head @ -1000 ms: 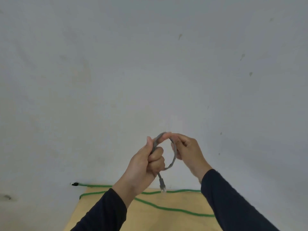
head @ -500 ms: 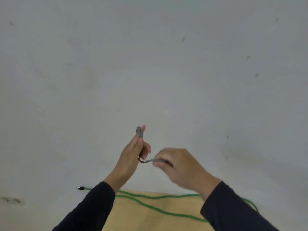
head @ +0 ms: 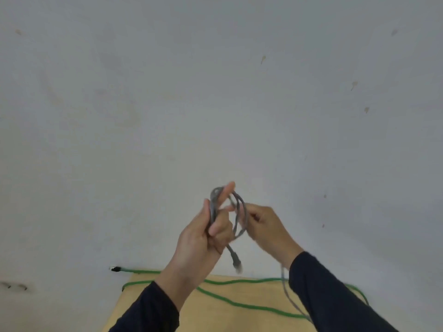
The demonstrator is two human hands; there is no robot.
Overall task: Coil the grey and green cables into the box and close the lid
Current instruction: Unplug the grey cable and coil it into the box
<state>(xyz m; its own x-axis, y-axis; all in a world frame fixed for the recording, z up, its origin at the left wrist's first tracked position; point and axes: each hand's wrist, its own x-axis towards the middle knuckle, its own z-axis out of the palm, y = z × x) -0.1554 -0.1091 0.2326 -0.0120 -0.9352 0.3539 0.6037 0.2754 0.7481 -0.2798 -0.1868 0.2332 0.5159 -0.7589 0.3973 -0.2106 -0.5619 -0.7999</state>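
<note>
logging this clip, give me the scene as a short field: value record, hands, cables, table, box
left hand: closed around grey loops, held up before the wall
right hand: pinching the loop's right side
grey cable: partly coiled; plug dangles below the left hand, loose tail drops past the right sleeve
green cable: uncoiled, lying across the table, one end off its left edge
table: light wood, low in view
box: not in view

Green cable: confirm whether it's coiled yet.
No. The green cable lies loose across the table, untouched by either hand.
</note>
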